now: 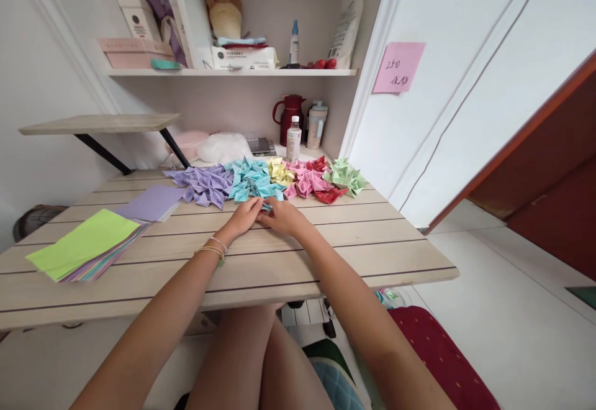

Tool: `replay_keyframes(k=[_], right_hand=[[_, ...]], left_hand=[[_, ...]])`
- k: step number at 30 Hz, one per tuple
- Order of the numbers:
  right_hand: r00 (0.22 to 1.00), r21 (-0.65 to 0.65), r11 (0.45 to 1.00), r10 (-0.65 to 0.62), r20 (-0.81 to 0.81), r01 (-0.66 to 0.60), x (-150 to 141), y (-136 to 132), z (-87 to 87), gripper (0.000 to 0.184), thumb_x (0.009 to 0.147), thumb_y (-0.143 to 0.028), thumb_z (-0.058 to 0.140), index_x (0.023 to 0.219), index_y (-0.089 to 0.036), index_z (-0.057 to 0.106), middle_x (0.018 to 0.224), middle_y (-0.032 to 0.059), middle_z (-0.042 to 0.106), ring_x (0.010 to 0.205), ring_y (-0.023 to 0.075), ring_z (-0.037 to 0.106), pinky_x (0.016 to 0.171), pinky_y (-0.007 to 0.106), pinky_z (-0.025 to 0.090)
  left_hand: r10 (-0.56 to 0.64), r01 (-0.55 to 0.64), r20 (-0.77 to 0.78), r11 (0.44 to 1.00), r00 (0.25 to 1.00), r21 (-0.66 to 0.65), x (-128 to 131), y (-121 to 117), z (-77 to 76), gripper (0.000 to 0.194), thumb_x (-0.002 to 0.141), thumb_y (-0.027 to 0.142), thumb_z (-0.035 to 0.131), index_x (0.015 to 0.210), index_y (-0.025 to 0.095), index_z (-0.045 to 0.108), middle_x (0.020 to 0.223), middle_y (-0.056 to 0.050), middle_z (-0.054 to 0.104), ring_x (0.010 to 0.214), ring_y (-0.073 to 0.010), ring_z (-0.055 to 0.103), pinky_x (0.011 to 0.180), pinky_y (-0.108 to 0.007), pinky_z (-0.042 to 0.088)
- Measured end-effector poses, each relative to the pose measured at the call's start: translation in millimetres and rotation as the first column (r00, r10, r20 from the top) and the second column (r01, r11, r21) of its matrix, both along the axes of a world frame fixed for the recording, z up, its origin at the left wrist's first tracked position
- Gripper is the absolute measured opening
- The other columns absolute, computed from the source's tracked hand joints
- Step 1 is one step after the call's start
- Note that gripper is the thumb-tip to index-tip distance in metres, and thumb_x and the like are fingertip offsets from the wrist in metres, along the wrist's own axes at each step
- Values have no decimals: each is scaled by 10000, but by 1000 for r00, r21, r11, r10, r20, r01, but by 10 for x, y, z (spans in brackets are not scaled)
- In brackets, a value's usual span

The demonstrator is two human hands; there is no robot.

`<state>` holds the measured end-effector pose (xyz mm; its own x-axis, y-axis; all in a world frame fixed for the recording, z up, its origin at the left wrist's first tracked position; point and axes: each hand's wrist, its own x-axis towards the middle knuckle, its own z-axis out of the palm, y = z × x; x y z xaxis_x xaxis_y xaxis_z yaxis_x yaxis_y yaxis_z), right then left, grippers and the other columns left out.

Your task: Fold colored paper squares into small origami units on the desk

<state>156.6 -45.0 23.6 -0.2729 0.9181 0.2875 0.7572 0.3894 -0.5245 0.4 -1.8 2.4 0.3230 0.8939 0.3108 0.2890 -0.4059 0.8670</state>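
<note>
Left hand and right hand: fingers clamped on 1 folded blue paper, above the grooved tabletop.

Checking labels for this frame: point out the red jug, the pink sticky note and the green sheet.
Red jug [292, 121]: head view, on its body.
Pink sticky note [399, 67]: head view, near its middle.
Green sheet [88, 241]: head view, on its upper face.

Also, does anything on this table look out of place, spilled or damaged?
Nothing looks spilled or damaged. The lime-topped paper stack at the left of the table is fanned unevenly. The red folded pieces look scattered, behind and in front of the pink ones, while other colours sit grouped.
</note>
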Motion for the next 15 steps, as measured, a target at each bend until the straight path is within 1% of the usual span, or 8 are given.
replay_keyframes(k=[2,4,7,9,10,12,14,15], right_hand=[[993,-1,1000,25,-114,-25,-7,53,-40,462,802,-415,624,1190,-176,551,875,80,695,843,223,640,714,286,444],[970,0,999,39,-241,-40,-11,106,-70,406,803,-376,631,1158,-186,582,850,51,699,811,187,645,725,275,456],[926,9,1000,4,-377,0,3,173,-92,324,793,-338,634,1076,-180,655,805,31,702,742,154,637,713,264,471],[885,-18,1000,-20,-465,13,23,206,-106,320,773,-353,646,1038,-178,688,767,19,701,711,145,627,706,266,479],[853,-43,999,-16,-521,-7,33,220,-115,333,763,-369,651,1029,-175,697,748,14,700,697,142,624,703,268,484],[763,-89,992,13,-647,-93,48,245,-138,371,748,-410,651,1019,-162,707,737,13,698,677,135,618,699,275,495],[666,-108,978,39,-745,-178,50,265,-162,409,731,-451,652,1000,-150,713,761,21,702,673,130,615,696,280,506],[631,-111,973,42,-775,-201,46,274,-172,421,718,-468,658,984,-148,717,776,25,705,678,129,614,697,280,512]], left_hand=[[19,-14,98,999,995,-48,1,14,-7,283,802,425,550,806,160,647,805,-26,640,803,-182,585,754,-271,447],[34,-6,222,992,974,-123,7,8,1,275,763,420,599,842,161,647,804,-22,645,786,-172,599,746,-272,466],[36,56,371,971,928,-234,22,-28,26,320,705,409,668,906,165,619,753,-11,645,705,-151,616,713,-286,499],[33,87,425,961,904,-261,28,-52,42,354,681,407,698,917,163,601,742,-13,651,688,-141,623,716,-294,511],[33,94,440,960,897,-263,29,-60,48,363,672,408,709,912,161,597,744,-16,653,687,-136,625,721,-293,513],[38,94,456,960,889,-263,25,-64,52,375,660,415,723,899,157,593,741,-18,654,679,-126,625,717,-284,513],[48,82,456,962,889,-262,20,-57,48,381,651,425,732,883,158,591,730,-15,652,664,-121,622,697,-275,513],[53,76,453,962,890,-262,17,-53,46,382,648,431,733,875,159,591,725,-13,650,657,-120,621,687,-272,513]])
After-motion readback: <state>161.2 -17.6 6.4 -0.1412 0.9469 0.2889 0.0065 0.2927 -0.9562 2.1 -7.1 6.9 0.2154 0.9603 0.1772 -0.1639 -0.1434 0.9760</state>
